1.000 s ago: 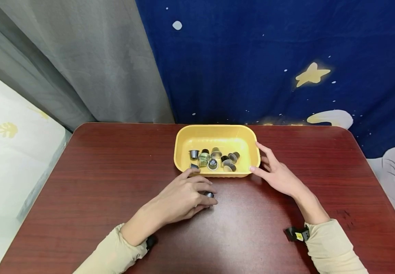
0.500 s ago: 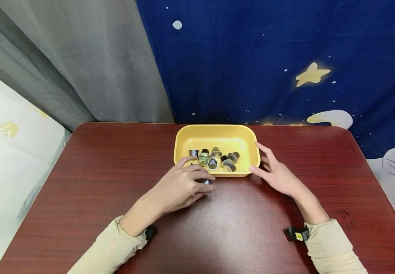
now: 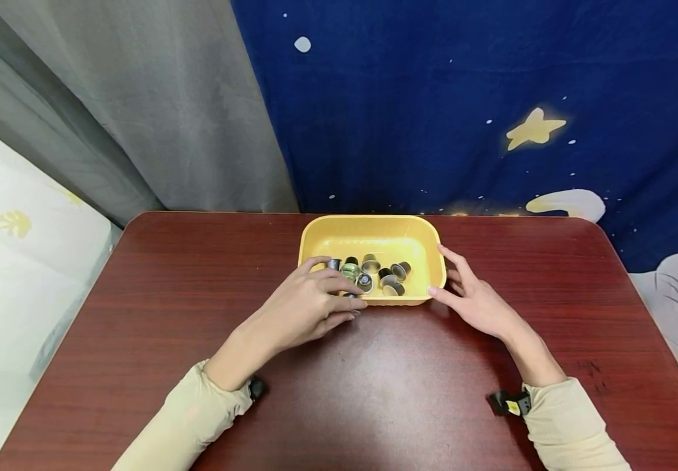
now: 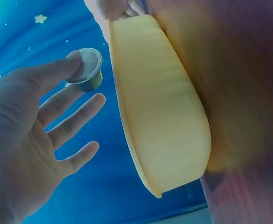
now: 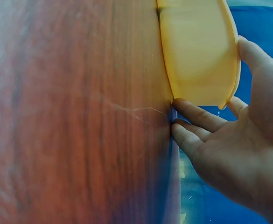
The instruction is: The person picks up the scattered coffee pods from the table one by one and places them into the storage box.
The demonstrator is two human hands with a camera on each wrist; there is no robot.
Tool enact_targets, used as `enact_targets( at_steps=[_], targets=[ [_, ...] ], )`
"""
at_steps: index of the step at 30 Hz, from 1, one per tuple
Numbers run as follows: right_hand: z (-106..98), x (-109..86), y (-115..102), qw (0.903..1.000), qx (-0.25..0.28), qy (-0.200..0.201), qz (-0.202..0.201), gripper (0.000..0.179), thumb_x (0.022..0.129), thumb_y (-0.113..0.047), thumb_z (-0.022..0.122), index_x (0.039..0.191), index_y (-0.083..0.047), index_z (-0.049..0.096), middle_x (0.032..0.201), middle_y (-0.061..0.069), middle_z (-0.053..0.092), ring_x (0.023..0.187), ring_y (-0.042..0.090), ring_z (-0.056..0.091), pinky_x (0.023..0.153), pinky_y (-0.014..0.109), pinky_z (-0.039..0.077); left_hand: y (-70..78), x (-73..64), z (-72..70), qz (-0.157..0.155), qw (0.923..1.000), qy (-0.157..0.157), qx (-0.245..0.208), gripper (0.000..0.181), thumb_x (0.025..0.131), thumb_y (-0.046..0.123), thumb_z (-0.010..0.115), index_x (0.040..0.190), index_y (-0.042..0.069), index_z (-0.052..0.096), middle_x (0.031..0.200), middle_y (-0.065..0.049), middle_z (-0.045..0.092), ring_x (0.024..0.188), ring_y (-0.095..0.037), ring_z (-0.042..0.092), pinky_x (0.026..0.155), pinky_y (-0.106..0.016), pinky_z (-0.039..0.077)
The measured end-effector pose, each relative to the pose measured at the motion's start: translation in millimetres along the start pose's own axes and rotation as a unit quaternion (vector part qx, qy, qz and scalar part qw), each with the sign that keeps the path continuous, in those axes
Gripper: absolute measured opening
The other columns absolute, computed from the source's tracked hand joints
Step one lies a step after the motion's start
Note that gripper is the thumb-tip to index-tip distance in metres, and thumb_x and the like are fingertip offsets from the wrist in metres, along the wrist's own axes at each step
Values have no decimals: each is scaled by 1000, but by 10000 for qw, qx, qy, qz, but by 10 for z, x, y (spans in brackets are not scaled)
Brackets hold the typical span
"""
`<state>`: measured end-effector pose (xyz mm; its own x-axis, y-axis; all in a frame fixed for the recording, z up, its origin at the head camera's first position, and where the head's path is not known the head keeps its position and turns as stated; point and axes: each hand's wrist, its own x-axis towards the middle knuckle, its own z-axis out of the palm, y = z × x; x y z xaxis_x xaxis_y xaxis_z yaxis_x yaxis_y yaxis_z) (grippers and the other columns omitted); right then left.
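Observation:
My left hand (image 3: 303,304) pinches a coffee capsule (image 4: 90,70) between thumb and fingertips, its foil lid facing the camera in the left wrist view. Ring and little fingers spread out straight below it. In the head view this hand overlaps the front left rim of a yellow plastic bin (image 3: 368,218), its fingers covering most of the capsule. Inside the bin lie several more coffee capsules (image 3: 371,264), dark, silver and green, grouped towards the front left. My right hand (image 3: 480,304) rests with extended thumb and fingers against the bin's right end, the thumb at the rim (image 5: 237,51).
The bin stands near the back edge of a dark red wooden table (image 3: 409,392). Behind the table hang a grey curtain (image 3: 197,118) and a blue curtain (image 3: 409,118) with stars. A black wrist strap (image 3: 506,402) shows at the right sleeve.
The left hand has lifted the capsule from in front of the bin and carried it up and back to the bin's front rim. The right hand and bin have stayed put.

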<state>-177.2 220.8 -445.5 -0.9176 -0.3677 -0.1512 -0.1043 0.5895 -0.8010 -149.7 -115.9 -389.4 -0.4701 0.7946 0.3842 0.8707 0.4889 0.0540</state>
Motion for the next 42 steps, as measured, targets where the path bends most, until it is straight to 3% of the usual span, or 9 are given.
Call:
enact_targets(
  at_steps=[12, 25, 42],
  targets=[
    [-5, 3, -2, 10000, 57, -39, -55, 83, 96, -43, 64, 159, -35, 9, 146, 25, 45, 137, 34, 44, 108, 52, 37, -170, 16, 21, -242, 9996, 94, -149, 24, 85, 29, 80, 109, 25, 79, 107, 10, 72, 108, -12, 63, 107, -51, 37],
    [-9, 11, 10, 9999, 92, -50, -108, 82, 97, -41, 63, 159, -36, 10, 147, 23, 46, 138, 33, 43, 108, 51, 36, -304, 56, 57, -239, 9989, 356, -187, 24, 82, 28, 83, 106, 24, 80, 102, 12, 73, 100, -8, 65, 107, -47, 38],
    [-6, 20, 23, 9998, 106, -46, -151, 82, 97, -40, 63, 159, -36, 10, 147, 23, 46, 138, 32, 43, 109, 51, 36, -465, 57, 141, -407, 9983, 370, -208, 25, 83, 25, 82, 108, 20, 80, 107, 4, 74, 108, -12, 66, 118, -48, 22]
  ],
)
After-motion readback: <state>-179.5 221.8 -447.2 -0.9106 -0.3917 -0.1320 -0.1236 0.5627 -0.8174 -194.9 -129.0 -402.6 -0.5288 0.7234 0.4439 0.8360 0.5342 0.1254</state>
